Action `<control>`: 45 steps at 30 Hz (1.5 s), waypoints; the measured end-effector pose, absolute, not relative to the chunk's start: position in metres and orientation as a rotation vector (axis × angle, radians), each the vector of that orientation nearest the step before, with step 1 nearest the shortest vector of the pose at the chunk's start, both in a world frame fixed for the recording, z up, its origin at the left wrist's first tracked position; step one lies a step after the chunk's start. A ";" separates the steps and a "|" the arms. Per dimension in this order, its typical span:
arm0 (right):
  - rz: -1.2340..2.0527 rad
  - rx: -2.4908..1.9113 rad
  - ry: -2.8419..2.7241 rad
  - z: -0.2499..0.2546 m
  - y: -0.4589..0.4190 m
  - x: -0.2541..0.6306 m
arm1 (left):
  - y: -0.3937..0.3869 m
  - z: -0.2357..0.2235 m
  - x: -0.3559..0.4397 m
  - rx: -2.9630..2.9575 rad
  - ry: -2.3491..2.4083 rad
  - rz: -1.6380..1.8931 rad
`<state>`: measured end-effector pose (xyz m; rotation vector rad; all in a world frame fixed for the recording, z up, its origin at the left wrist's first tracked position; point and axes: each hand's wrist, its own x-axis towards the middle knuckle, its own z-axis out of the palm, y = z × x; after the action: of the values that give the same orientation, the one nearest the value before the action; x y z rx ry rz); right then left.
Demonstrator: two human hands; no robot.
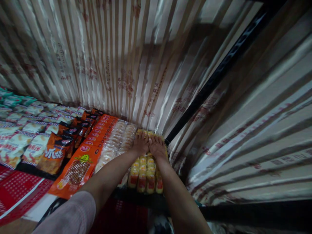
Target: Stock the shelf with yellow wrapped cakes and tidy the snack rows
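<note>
Yellow packets (146, 177), likely light, slippery, crushable, best gripped by the ends; covered by left hand (140, 145) and right hand (158, 150), fingers extended, nothing visibly grasped

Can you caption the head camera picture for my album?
Left hand and right hand rest on rows of yellow packets.

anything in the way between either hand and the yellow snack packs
Nothing visible is in the way: the left hand and right hand both lie on the far part of the yellow snack packs. The pale wrapped snacks sit alongside to the left, and the black pole rises beyond to the right.
</note>
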<state>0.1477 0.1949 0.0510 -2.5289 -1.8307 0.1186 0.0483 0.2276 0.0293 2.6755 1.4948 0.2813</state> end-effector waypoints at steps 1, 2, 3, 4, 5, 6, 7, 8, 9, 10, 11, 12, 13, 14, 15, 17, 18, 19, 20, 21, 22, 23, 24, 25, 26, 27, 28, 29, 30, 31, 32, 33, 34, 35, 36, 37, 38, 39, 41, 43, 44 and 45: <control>0.117 -2.528 -1.834 0.051 0.195 0.147 | 0.227 0.029 0.048 2.680 1.492 0.290; 0.116 -2.528 -1.835 0.052 0.194 0.147 | 0.227 0.029 0.047 2.686 1.488 0.298; 0.111 -2.524 -1.833 0.052 0.193 0.147 | 0.227 0.029 0.046 2.693 1.483 0.306; 0.096 -2.515 -1.826 0.054 0.192 0.147 | 0.226 0.030 0.046 2.696 1.479 0.316; 0.076 -2.506 -1.811 0.055 0.191 0.147 | 0.226 0.031 0.045 2.693 1.480 0.327; 0.056 -2.495 -1.793 0.057 0.189 0.147 | 0.224 0.033 0.045 2.684 1.483 0.337; 0.043 -2.490 -1.766 0.059 0.187 0.148 | 0.223 0.034 0.046 2.674 1.485 0.346; 0.043 -2.497 -1.734 0.061 0.185 0.149 | 0.220 0.035 0.047 2.664 1.485 0.352; 0.058 -2.515 -1.700 0.062 0.182 0.150 | 0.217 0.036 0.048 2.655 1.481 0.350; 0.084 -2.539 -1.671 0.063 0.179 0.151 | 0.214 0.037 0.049 2.648 1.471 0.336; 0.114 -2.564 -1.647 0.064 0.176 0.151 | 0.210 0.037 0.050 2.646 1.453 0.308; 0.138 -2.582 -1.630 0.063 0.173 0.152 | 0.206 0.037 0.051 2.645 1.430 0.271; 0.161 -2.591 -1.623 0.063 0.169 0.153 | 0.202 0.036 0.052 2.643 1.407 0.233; 0.181 -2.588 -1.624 0.061 0.166 0.153 | 0.199 0.036 0.053 2.642 1.388 0.198; 0.201 -2.578 -1.626 0.060 0.163 0.153 | 0.196 0.035 0.053 2.643 1.373 0.173; 0.249 -2.551 -1.637 0.056 0.160 0.152 | 0.192 0.032 0.053 2.645 1.361 0.150; 0.270 -2.539 -1.642 0.054 0.158 0.152 | 0.191 0.031 0.052 2.646 1.359 0.148; 0.289 -2.529 -1.649 0.052 0.158 0.152 | 0.191 0.030 0.052 2.648 1.353 0.145; 0.302 -2.524 -1.656 0.050 0.158 0.152 | 0.191 0.029 0.051 2.650 1.345 0.140; 0.309 -2.521 -1.661 0.049 0.158 0.151 | 0.191 0.029 0.051 2.652 1.339 0.135; 0.306 -2.515 -1.667 0.049 0.158 0.151 | 0.192 0.029 0.051 2.651 1.333 0.129; 0.296 -2.506 -1.670 0.049 0.158 0.151 | 0.192 0.029 0.050 2.650 1.328 0.125; 0.286 -2.497 -1.671 0.049 0.158 0.150 | 0.192 0.030 0.050 2.648 1.326 0.122; 0.278 -2.489 -1.669 0.051 0.158 0.149 | 0.191 0.032 0.050 2.646 1.324 0.120; 0.271 -2.484 -1.661 0.053 0.157 0.149 | 0.191 0.034 0.049 2.645 1.322 0.123; 0.269 -2.480 -1.649 0.056 0.155 0.147 | 0.190 0.038 0.049 2.644 1.320 0.128; 0.263 -2.478 -1.629 0.059 0.153 0.146 | 0.189 0.041 0.048 2.643 1.319 0.135; 0.251 -2.471 -1.605 0.062 0.151 0.145 | 0.187 0.045 0.047 2.641 1.321 0.144; 0.227 -2.458 -1.580 0.065 0.147 0.143 | 0.185 0.049 0.046 2.640 1.321 0.153; 0.194 -2.445 -1.549 0.067 0.143 0.142 | 0.182 0.052 0.045 2.639 1.320 0.161; 0.157 -2.430 -1.519 0.068 0.137 0.140 | 0.178 0.055 0.043 2.640 1.315 0.168; 0.111 -2.415 -1.493 0.069 0.131 0.139 | 0.174 0.057 0.042 2.640 1.307 0.171; 0.061 -2.397 -1.473 0.068 0.124 0.137 | 0.170 0.059 0.041 2.641 1.297 0.170; 0.011 -2.377 -1.457 0.067 0.117 0.136 | 0.165 0.060 0.041 2.640 1.286 0.168; -0.038 -2.353 -1.448 0.064 0.109 0.134 | 0.160 0.060 0.041 2.643 1.270 0.166; -0.078 -2.327 -1.440 0.062 0.101 0.133 | 0.155 0.060 0.041 2.649 1.248 0.167; -0.108 -2.303 -1.428 0.058 0.093 0.131 | 0.151 0.060 0.041 2.655 1.226 0.167; -0.125 -2.283 -1.417 0.055 0.085 0.130 | 0.146 0.060 0.041 2.659 1.210 0.161; -0.138 -2.247 -1.390 0.049 0.071 0.126 | 0.137 0.060 0.042 2.669 1.191 0.142; -0.132 -2.218 -1.356 0.042 0.058 0.123 | 0.127 0.059 0.041 2.695 1.171 0.146; -0.124 -2.205 -1.340 0.038 0.052 0.122 | 0.122 0.058 0.040 2.718 1.154 0.168; -0.118 -2.193 -1.323 0.034 0.047 0.121 | 0.117 0.056 0.039 2.745 1.132 0.201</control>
<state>0.1208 0.0473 0.0336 -2.1933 -1.3227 -0.1183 0.0394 0.1172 0.0564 2.7451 1.1322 0.2010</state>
